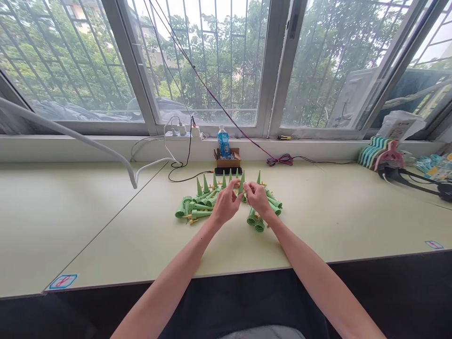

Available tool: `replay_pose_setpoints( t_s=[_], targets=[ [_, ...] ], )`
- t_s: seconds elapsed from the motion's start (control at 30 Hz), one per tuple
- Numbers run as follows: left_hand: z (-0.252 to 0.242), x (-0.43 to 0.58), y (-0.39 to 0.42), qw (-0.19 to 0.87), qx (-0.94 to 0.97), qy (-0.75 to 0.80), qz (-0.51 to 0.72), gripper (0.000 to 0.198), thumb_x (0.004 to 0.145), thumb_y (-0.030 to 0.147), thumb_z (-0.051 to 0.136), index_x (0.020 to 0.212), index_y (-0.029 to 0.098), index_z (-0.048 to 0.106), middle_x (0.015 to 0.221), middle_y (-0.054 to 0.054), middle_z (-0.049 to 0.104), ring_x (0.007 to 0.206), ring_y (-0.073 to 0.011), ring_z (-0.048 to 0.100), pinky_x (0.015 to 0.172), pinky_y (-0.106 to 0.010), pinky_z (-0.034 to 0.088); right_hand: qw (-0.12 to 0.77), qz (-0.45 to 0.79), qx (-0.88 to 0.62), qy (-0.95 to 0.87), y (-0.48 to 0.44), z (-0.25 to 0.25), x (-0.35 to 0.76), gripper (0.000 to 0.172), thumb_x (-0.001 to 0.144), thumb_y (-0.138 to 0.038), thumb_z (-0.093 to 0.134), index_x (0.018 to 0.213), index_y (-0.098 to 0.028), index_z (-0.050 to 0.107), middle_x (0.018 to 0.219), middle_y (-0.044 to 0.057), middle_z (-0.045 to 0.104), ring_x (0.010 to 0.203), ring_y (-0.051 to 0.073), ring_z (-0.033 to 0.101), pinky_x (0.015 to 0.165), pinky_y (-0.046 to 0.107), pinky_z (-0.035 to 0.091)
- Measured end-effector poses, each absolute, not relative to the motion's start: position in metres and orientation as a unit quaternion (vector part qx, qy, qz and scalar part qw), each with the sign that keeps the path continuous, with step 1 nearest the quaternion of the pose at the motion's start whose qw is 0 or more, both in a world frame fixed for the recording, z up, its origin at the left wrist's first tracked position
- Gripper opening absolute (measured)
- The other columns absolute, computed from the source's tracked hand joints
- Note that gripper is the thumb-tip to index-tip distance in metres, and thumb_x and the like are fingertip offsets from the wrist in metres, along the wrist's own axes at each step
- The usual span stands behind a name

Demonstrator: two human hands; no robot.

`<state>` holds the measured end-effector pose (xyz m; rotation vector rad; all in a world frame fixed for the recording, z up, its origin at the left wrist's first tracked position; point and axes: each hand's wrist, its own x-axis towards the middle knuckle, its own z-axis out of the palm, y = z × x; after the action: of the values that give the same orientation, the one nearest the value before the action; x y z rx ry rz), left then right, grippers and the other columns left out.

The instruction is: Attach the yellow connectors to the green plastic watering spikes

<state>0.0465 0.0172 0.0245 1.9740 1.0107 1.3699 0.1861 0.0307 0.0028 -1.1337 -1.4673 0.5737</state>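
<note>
Both my hands meet over the middle of a pale green table (335, 221). My left hand (226, 203) and my right hand (257, 197) are pinched together on one green cone-shaped spike (241, 187) held between them. A pile of green spikes (196, 207) with small yellow parts lies to the left of my left hand. More green spikes (273, 202) lie to the right and under my right wrist. Several spikes (214, 180) stand upright on the table just behind my hands.
A black phone (228, 171), a small cardboard box (227, 161) and a blue bottle (223, 141) sit behind the spikes by the window sill. Cables (278, 160) run along the sill. Coloured plastic items (381, 153) and a black headset (416, 176) lie at the right.
</note>
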Motion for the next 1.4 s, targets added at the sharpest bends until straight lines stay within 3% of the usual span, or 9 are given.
replay_pose_setpoints(
  t_s=[0.17,0.4,0.63,0.7,0.97,1.4],
  targets=[
    [0.023,0.047,0.019,0.268,0.723,0.375,0.514,0.031,0.076,0.024,0.065,0.107,0.025,0.059,0.099,-0.003,0.066,0.055,-0.0095,0.048,0.056,-0.02,0.041,0.568,0.241,-0.485,-0.62,0.03,0.004,0.184,0.037,0.09,-0.05,0.045,0.066,-0.021,0.045,0.045,-0.005,0.043,0.042,0.011,0.038,0.046,0.026,0.03],
    [0.029,0.05,0.016,0.29,0.709,0.375,0.523,0.028,0.085,0.043,0.058,0.102,0.021,0.058,0.098,-0.006,0.063,0.055,-0.0089,0.051,0.05,-0.02,0.039,0.587,0.224,-0.488,-0.606,0.032,0.002,0.183,0.038,0.091,-0.051,0.043,0.067,-0.022,0.043,0.047,-0.005,0.042,0.043,0.011,0.038,0.047,0.025,0.03],
    [0.029,0.046,0.019,0.379,0.63,0.418,0.534,0.038,0.084,0.056,0.054,0.099,0.021,0.053,0.053,0.004,0.055,0.034,-0.0078,0.042,0.038,-0.019,0.032,0.607,0.201,-0.491,-0.592,0.034,-0.001,0.184,0.039,0.092,-0.054,0.041,0.07,-0.022,0.043,0.051,-0.004,0.043,0.045,0.012,0.039,0.048,0.025,0.032],
    [0.026,0.045,0.023,0.431,0.618,0.421,0.505,0.043,0.084,0.06,0.053,0.098,0.02,0.052,0.049,0.004,0.055,0.029,-0.008,0.039,0.034,-0.02,0.03,0.606,0.201,-0.488,-0.595,0.034,-0.001,0.184,0.039,0.092,-0.054,0.041,0.07,-0.022,0.043,0.051,-0.004,0.043,0.045,0.012,0.039,0.047,0.025,0.031],
    [0.025,0.045,0.028,0.645,0.527,0.391,0.391,0.05,0.08,0.062,0.057,0.098,0.015,0.051,0.055,-0.004,0.063,0.035,-0.0098,0.047,0.036,-0.022,0.041,0.588,0.21,-0.467,-0.626,0.027,0.005,0.181,0.038,0.092,-0.052,0.042,0.07,-0.022,0.045,0.05,-0.004,0.044,0.045,0.012,0.039,0.049,0.025,0.032],
    [0.028,0.041,0.028,0.64,0.52,0.37,0.427,0.04,0.078,0.048,0.068,0.091,0.014,0.051,0.065,-0.006,0.065,0.044,-0.0091,0.054,0.044,-0.022,0.046,0.572,0.201,-0.472,-0.64,0.03,0.002,0.183,0.038,0.093,-0.048,0.041,0.067,-0.021,0.041,0.048,-0.005,0.04,0.046,0.011,0.034,0.049,0.025,0.029]
  ],
)
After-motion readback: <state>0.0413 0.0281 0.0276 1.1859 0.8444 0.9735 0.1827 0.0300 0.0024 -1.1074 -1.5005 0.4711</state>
